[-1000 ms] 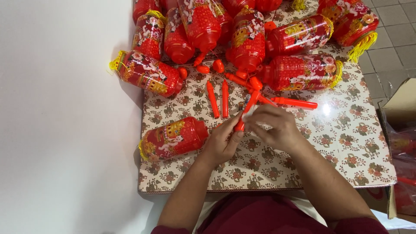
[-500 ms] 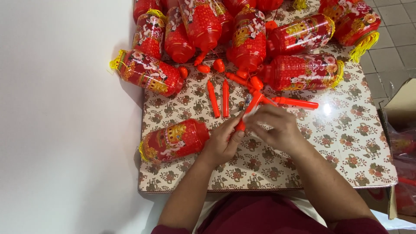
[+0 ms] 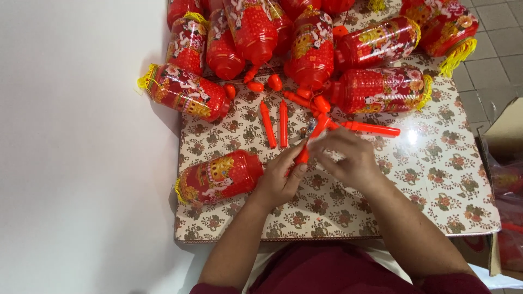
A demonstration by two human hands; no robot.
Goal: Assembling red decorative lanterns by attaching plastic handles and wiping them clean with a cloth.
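Observation:
Both hands meet over the middle of a small table with a floral top. My left hand pinches the lower end of an orange plastic stick. My right hand grips the same stick higher up, fingers curled round it. Something small and metallic shows near its upper end. A red lantern with gold print lies on its side just left of my left hand. Two loose orange sticks lie side by side beyond the hands, and a longer one lies to the right.
Several red plastic lanterns with yellow tassels are heaped across the far half of the table. Small orange caps lie among them. A white wall runs along the left. A cardboard box stands on the tiled floor at right.
The hands have stayed at the same spot on the table. The fingers have shifted slightly on the orange stick, which stays tilted up to the right.

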